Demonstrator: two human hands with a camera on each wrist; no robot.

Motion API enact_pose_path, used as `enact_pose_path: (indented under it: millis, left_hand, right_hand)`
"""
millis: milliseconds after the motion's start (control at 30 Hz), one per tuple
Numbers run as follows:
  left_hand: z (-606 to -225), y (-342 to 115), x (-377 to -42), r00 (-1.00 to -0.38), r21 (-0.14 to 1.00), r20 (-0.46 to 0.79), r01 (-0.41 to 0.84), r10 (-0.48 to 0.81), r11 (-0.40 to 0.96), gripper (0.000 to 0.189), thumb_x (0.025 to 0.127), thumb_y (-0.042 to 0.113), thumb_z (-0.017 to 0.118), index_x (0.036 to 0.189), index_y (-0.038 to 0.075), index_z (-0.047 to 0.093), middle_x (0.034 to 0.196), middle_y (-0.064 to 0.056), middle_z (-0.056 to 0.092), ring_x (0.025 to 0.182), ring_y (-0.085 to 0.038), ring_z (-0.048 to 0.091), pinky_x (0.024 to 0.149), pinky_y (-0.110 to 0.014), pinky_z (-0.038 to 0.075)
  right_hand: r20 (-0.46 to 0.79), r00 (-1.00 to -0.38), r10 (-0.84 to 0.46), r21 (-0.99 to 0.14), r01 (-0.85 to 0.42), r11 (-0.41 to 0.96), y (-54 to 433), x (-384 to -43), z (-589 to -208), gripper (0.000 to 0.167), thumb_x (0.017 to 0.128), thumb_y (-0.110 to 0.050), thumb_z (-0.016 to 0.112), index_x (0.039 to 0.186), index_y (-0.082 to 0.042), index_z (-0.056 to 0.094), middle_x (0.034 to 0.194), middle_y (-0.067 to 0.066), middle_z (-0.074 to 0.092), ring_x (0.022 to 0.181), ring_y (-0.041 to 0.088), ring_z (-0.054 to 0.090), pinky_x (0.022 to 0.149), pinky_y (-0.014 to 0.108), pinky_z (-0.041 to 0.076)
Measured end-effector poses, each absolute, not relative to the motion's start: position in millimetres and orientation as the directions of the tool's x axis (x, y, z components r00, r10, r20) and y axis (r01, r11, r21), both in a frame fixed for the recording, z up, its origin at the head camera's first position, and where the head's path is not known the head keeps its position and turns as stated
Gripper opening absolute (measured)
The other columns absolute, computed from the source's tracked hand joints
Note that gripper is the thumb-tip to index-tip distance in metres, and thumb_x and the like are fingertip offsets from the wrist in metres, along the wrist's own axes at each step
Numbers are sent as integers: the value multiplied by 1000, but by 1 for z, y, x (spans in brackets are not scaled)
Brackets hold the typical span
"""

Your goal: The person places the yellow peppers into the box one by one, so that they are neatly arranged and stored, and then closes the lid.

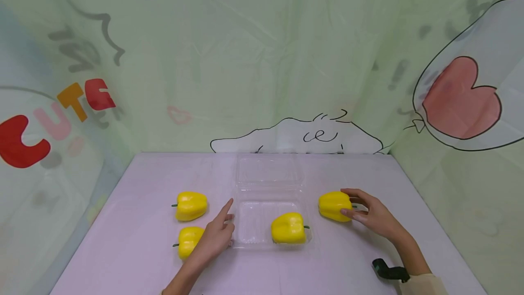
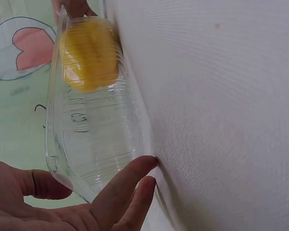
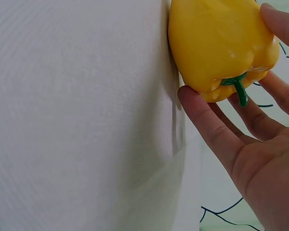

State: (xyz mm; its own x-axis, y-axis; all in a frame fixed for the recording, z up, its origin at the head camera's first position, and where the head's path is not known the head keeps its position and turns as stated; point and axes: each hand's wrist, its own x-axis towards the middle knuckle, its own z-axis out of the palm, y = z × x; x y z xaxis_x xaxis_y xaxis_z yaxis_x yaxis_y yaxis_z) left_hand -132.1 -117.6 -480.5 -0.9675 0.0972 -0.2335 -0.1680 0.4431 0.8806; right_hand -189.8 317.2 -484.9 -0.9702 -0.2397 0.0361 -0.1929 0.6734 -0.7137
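Right of the hinged, clear plastic container (image 1: 254, 223), we grip a yellow bell pepper (image 1: 333, 206) in our right hand (image 1: 374, 215), fingers curved; our left hand (image 1: 219, 233) extends relaxed fingers at the container's left edge.

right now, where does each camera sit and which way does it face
Head: worn on the head, facing forward and down at the table; left hand, right hand and forearms show.
Left wrist: worn there, facing the clear container; left hand and part of the right show.
Right wrist: worn there, facing the held pepper; only the right hand shows.
Shared: head and left wrist both see the boxed pepper and container.
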Motion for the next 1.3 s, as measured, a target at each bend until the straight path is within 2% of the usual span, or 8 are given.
enact_pose_path:
  millis: [133, 367, 567, 667, 967, 1100, 1200, 1300]
  left_hand:
    - [-481, -118, -132, -968, 880, -234, -171, 91, 443, 69, 104, 14, 47, 169, 20, 27, 157, -30, 51, 127, -40, 62, 79, -34, 58]
    - [-481, -117, -133, -968, 879, -233, -171, 88, 444, 69, 104, 15, 48, 170, 21, 26, 157, -29, 51, 124, -37, 62, 79, -35, 59]
    - [-480, -117, -132, -970, 880, -226, -165, 87, 445, 69, 104, 15, 47, 169, 20, 26, 156, -30, 51, 126, -38, 63, 80, -36, 60]
    - [-480, -118, -132, -970, 879, -228, -165, 89, 448, 68, 105, 15, 47, 169, 20, 26, 157, -29, 50, 127, -40, 62, 81, -37, 60]
    - [-480, -118, -131, -969, 878, -228, -161, 96, 451, 69, 105, 14, 48, 169, 20, 26, 157, -29, 50, 130, -41, 60, 83, -38, 60]
    - [-480, -118, -131, -969, 876, -228, -162, 96, 454, 69, 105, 14, 47, 169, 19, 26, 156, -29, 51, 128, -41, 61, 82, -37, 59]
    - [-479, -118, -131, -969, 878, -227, -161, 96, 450, 68, 104, 14, 47, 169, 19, 26, 156, -30, 51, 127, -39, 62, 80, -36, 59]
    - [-479, -118, -131, -969, 880, -227, -162, 95, 447, 68, 104, 14, 47, 169, 19, 26, 156, -30, 51, 124, -38, 62, 79, -35, 59]
  right_hand:
    - [32, -971, -235, -710, -188, 678, 317, -190, -485, 63, 98, -28, 77, 152, -6, 53, 149, 23, 61, 129, 43, 62, 100, 57, 59]
    - [29, -973, -231, -711, -183, 679, 317, -189, -484, 63, 98, -27, 77, 152, -6, 53, 149, 23, 60, 129, 43, 62, 94, 42, 62]
    - [41, -972, -231, -715, -190, 673, 315, -188, -480, 63, 98, -28, 77, 152, -6, 52, 151, 23, 58, 130, 44, 61, 97, 53, 61]
    - [44, -973, -228, -713, -191, 674, 313, -188, -478, 63, 98, -30, 76, 152, -6, 53, 152, 22, 58, 130, 44, 61, 98, 52, 61]
    - [105, -970, -220, -709, -228, 667, 303, -183, -460, 63, 99, -32, 75, 152, -6, 52, 153, 21, 58, 130, 45, 61, 102, 62, 57]
    - [107, -970, -217, -697, -229, 680, 294, -180, -449, 63, 98, -32, 76, 152, -7, 53, 152, 20, 59, 129, 43, 63, 97, 41, 63]
    - [106, -970, -217, -702, -228, 675, 286, -179, -442, 62, 97, -31, 77, 151, -8, 55, 150, 20, 60, 127, 43, 64, 90, 21, 61]
    - [100, -972, -213, -718, -219, 661, 278, -177, -436, 62, 97, -29, 78, 151, -8, 55, 149, 21, 60, 126, 42, 64, 87, 17, 60]
